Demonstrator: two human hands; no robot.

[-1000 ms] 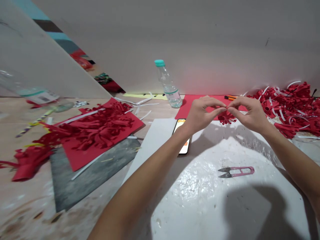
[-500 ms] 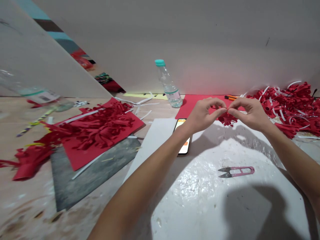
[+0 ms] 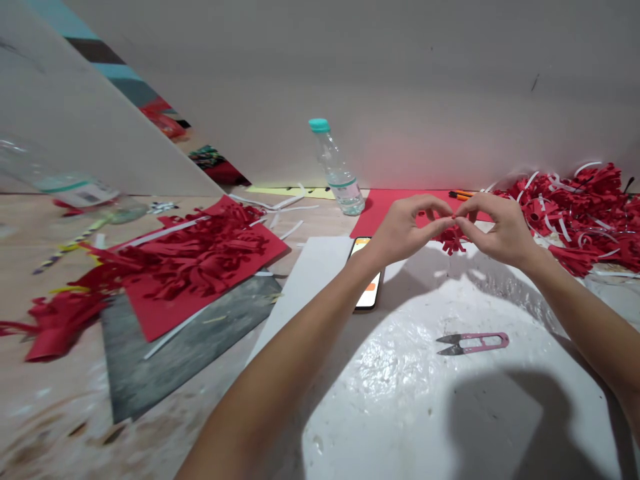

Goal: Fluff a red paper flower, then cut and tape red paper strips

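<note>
A small fringed red piece [image 3: 453,241] hangs between my two hands over the far edge of the white surface [image 3: 390,393]. My left hand [image 3: 407,228] pinches it from the left with thumb and forefinger. From the right, my right hand [image 3: 493,225] pinches the same piece, and the fingertips of both hands nearly meet at its top. Pink-handled thread snips [image 3: 473,343] lie on the white surface below the hands, blades pointing left. Under my left wrist rests a phone [image 3: 367,293] with its screen lit, partly covered by the wrist.
Behind my hands lies a red sheet [image 3: 377,208], with a clear bottle [image 3: 340,175] beside it. A pile of red fringed pieces [image 3: 595,217] sits at the right. More red fringe [image 3: 200,260] covers a red sheet and grey board [image 3: 165,373] at the left.
The red piece has turned slightly between my fingertips, and its fringe now hangs more spread out. Both hands stay almost in place, still pinching.
</note>
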